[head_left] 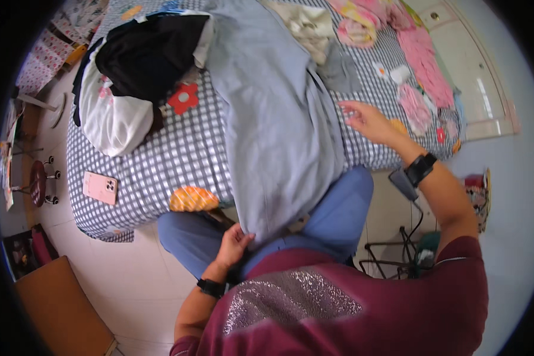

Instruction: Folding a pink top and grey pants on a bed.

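Note:
A long pair of light grey pants (267, 113) lies stretched over the bed, with its near end hanging off the edge to my lap. My left hand (234, 244) is closed in a pinch on the lower left corner of that near end. To the right of the pants, my right hand (365, 120) is raised over the checked bedsheet (204, 145). Its fingers are apart, and nothing is in them. Folds run down the right side of the pants, close to the right fingertips.
Black clothing (151, 56) and a white garment (110, 121) are heaped at the left. A pink phone (100, 187) rests near the bed's left edge. Beige clothing (305, 24) and pink clothes (424, 65) lie at the far right. A black metal stand (391, 252) is on the floor.

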The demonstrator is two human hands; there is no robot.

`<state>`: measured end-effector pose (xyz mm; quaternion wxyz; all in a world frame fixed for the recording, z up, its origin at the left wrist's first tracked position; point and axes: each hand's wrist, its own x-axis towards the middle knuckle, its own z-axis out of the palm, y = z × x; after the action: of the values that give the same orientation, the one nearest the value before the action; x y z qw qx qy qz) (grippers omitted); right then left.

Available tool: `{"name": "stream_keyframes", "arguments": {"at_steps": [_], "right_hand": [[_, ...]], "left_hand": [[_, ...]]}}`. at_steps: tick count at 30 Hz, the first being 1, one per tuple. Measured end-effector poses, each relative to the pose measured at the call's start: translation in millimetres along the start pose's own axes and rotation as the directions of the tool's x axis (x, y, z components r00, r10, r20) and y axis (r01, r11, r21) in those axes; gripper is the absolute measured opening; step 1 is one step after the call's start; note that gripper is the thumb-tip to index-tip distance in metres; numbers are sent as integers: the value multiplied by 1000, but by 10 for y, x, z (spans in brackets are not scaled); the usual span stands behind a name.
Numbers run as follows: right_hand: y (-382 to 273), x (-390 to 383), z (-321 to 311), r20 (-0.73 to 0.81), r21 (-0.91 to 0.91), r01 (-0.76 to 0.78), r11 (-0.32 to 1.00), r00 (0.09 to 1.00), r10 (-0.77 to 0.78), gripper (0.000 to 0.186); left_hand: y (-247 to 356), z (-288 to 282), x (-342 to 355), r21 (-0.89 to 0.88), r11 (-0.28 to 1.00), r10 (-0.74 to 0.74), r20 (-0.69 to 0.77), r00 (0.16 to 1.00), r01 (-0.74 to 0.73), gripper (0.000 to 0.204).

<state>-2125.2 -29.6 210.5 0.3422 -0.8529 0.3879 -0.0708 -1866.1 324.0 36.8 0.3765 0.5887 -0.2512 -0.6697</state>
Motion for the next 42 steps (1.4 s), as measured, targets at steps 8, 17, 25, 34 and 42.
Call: {"name": "stream_keyframes", "arguments": {"at_steps": [8,17,25,34,42], "right_hand": [[353,-1844,1634,102,609,-413,677,887,450,27],[-43,-1984,2050,-181,677,-241,696,861,475,52],[-588,-1944,1637,-672,261,183,948,739,42,59],[-1052,-1749,1369,-704,-382,296,875,521,-483,39],[-1086,-1711,1166,-730,-355,-185,917,667,-148,61]], "left_hand": [[723,218,-367,-248,966,106,132,986,-71,28],[2227,875,-423,-355,867,416,131,900,-349,34],[2795,1447,-363,-479,751,528,24,849,-454,17],[3094,1969,-213,-558,631,594,-100,798,-539,17],[3325,2297,-322,-550,610,651,-62,757,-570,17]]}}
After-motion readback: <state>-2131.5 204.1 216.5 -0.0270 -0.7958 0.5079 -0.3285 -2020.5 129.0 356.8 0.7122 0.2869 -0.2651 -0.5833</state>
